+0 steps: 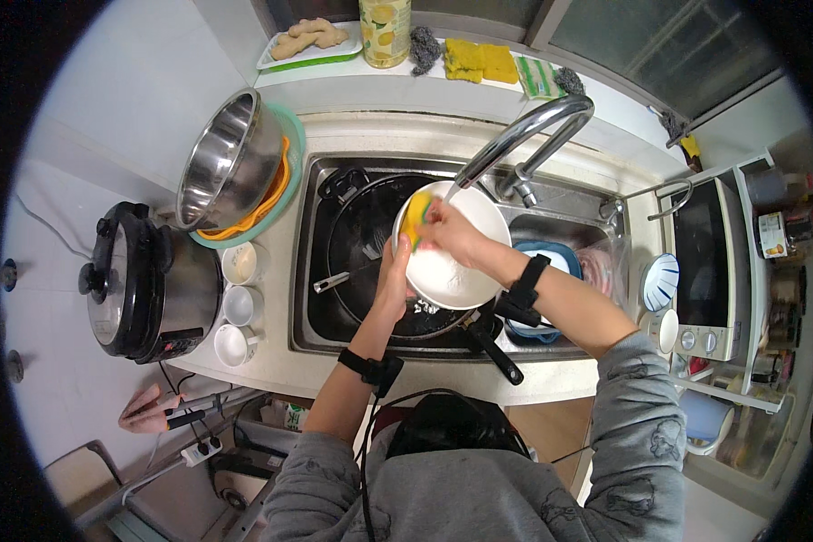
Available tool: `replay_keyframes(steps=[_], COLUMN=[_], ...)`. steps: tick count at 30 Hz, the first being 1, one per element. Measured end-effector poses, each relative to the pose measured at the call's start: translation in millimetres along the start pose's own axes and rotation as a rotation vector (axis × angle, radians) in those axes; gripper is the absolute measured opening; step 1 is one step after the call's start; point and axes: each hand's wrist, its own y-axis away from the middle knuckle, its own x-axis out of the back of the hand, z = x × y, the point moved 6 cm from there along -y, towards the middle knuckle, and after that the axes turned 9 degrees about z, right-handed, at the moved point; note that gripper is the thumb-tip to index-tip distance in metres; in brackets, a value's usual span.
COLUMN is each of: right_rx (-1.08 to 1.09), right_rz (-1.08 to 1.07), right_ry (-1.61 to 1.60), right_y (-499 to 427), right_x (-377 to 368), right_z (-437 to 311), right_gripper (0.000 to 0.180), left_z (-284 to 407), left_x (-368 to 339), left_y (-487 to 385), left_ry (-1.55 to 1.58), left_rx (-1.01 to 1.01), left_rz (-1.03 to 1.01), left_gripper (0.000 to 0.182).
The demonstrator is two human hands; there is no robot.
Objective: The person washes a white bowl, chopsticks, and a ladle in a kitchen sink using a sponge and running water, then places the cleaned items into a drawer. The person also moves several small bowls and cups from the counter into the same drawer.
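A white bowl [457, 274] is tilted over the left basin of the steel sink, with my left hand [394, 274] gripping its left rim. My right hand [447, 230] holds a yellow and green sponge [417, 213] against the inside of the bowl near that rim. Water runs from the chrome faucet [491, 152] into the bowl. Beneath it lies a large dark pan [359, 240] in the basin [311, 305]. A black handle [494, 356] sticks out over the sink's front edge.
Left of the sink stand several cups [242, 305], a pressure cooker [176, 291] and a steel bowl [220, 162] on a green basin [296, 146]. The right basin holds a blue container [559, 254] and a plastic bag [599, 267]. A microwave [701, 257] stands at the right.
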Motion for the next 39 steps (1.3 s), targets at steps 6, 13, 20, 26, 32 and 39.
replay_keyframes(steps=[6, 13, 20, 26, 32, 39], right_rx=[0.039, -0.007, 0.576, 1.143, 1.196, 1.373], right_rz=[-0.004, 0.037, 0.591, 0.024, -0.115, -0.272], right_ry=[0.057, -0.015, 0.34, 1.518, 2.031, 2.071], right_y=[3.6, -9.6, -7.4, 23.2, 20.1, 24.4], right_x=[-0.7, 3.1, 56.1, 7.8, 7.1, 10.3], right_z=[-15.1, -6.0, -48.7, -57.2, -20.6, -16.9], right_gripper=[0.022, 0.028, 0.025, 0.013, 0.012, 0.008], left_z=[12.5, 22.4, 34.3, 39.5, 42.3, 41.4], left_x=[-6.7, -7.8, 1.5, -1.5, 4.0, 2.8], left_y=[2.6, 16.2, 20.8, 24.0, 17.6, 16.6], left_ry=[-0.045, -0.099, -0.155, -0.106, -0.131, -0.114], left_rx=[-0.007, -0.028, 0.023, 0.043, -0.011, 0.042], left_rz=[-0.031, -0.002, 0.065, 0.059, 0.045, 0.022], left_gripper=[0.075, 0.077, 0.087, 0.081, 0.078, 0.079])
